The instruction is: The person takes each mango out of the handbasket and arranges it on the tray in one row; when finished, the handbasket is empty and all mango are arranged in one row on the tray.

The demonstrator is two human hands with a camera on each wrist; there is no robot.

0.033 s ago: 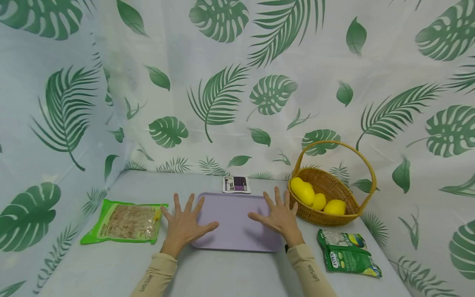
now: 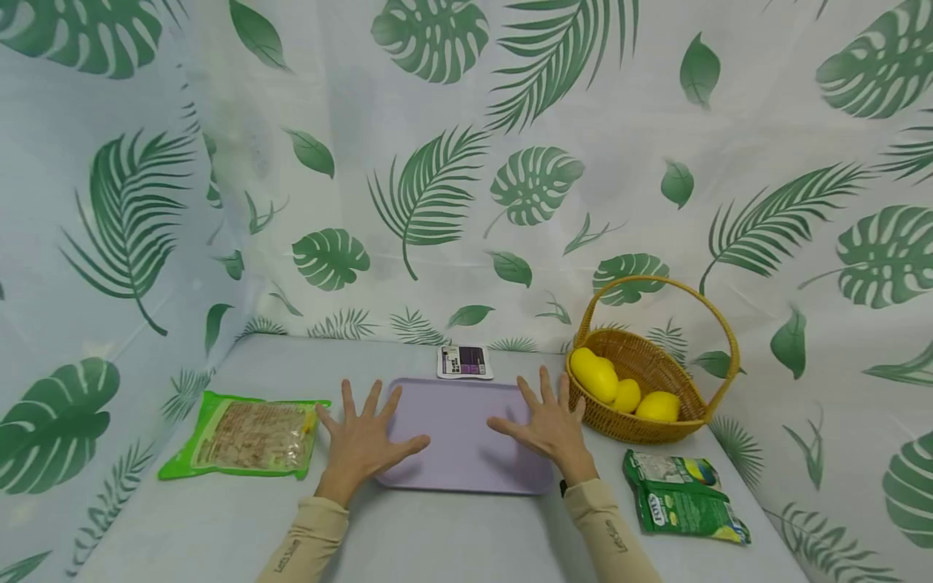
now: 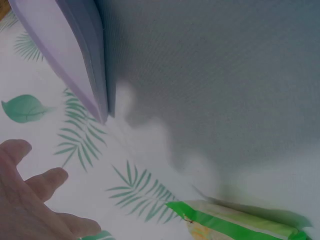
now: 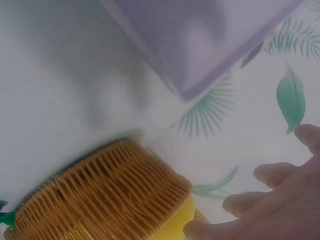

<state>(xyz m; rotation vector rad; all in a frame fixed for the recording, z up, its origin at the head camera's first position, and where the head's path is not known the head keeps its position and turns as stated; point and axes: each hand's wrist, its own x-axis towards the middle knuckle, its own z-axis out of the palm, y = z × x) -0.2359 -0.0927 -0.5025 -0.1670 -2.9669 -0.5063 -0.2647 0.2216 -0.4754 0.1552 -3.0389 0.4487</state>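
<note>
The tray (image 3: 62, 35) is cut off at upper left in the left wrist view, the basket (image 4: 105, 185) at lower left in the right; mid-frame from the head, the sachet (image 2: 464, 363) bears print seemingly too small to read

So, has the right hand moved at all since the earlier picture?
No. In the head view, the right hand stays spread over the same end of the lilac tray, with no visible shift against it.

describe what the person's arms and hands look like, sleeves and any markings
The left sleeve and right sleeve are long and beige, with small dark lettering on the forearms. The left hand and right hand are bare; no gloves or rings show. A small black piece, too small to identify, shows beside the right cuff.
</note>
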